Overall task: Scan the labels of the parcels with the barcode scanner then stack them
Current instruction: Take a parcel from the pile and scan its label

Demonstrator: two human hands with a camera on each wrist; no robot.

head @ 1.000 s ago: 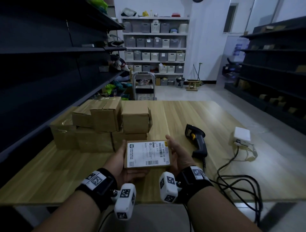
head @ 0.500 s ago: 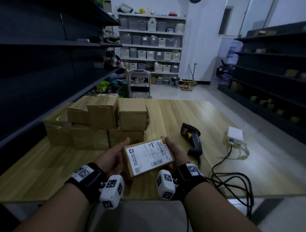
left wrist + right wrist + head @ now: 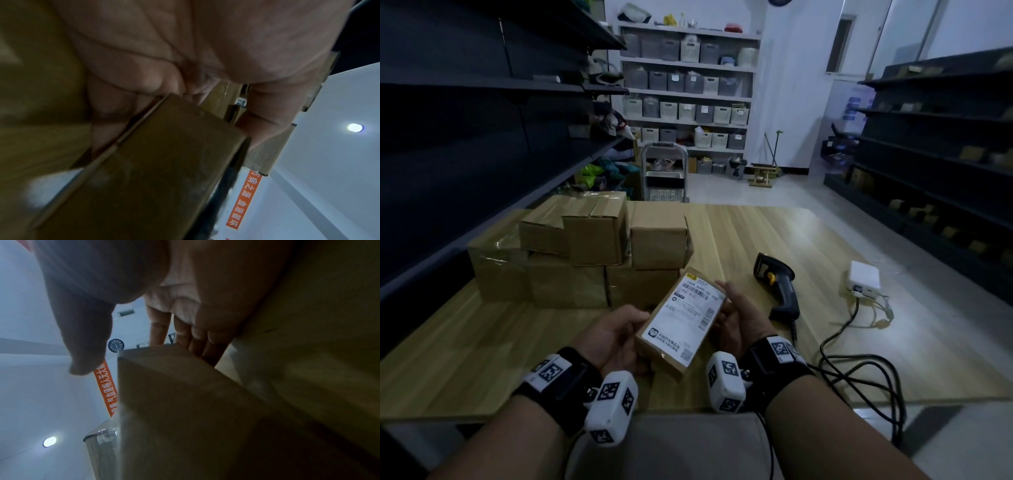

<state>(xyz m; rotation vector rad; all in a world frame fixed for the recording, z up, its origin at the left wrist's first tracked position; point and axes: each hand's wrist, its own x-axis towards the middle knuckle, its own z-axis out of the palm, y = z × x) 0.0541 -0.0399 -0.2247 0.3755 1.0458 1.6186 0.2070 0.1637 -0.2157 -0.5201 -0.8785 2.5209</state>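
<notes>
I hold a small flat cardboard parcel (image 3: 683, 315) with a white barcode label face up, just above the table's near edge. It is turned so its long side points away to the right. My left hand (image 3: 613, 334) grips its near left corner, fingers curled underneath (image 3: 131, 91). My right hand (image 3: 744, 315) supports the right side with straight fingers (image 3: 180, 331) beneath it, and the thumb stands off the parcel (image 3: 185, 402). The black barcode scanner (image 3: 779, 284) lies on the table just right of my right hand, untouched. A stack of brown parcels (image 3: 585, 253) stands behind my left hand.
The wooden table (image 3: 756, 233) carries a white adapter box (image 3: 864, 275) at the right, with black cables (image 3: 859, 370) looping over the near right edge. Dark shelving runs along the left (image 3: 482, 137) and the right (image 3: 945, 154).
The parcel has been turned counter-clockwise between my hands, from lying crosswise to pointing away to the right. My left hand has slid to its near corner. The scanner has stayed put.
</notes>
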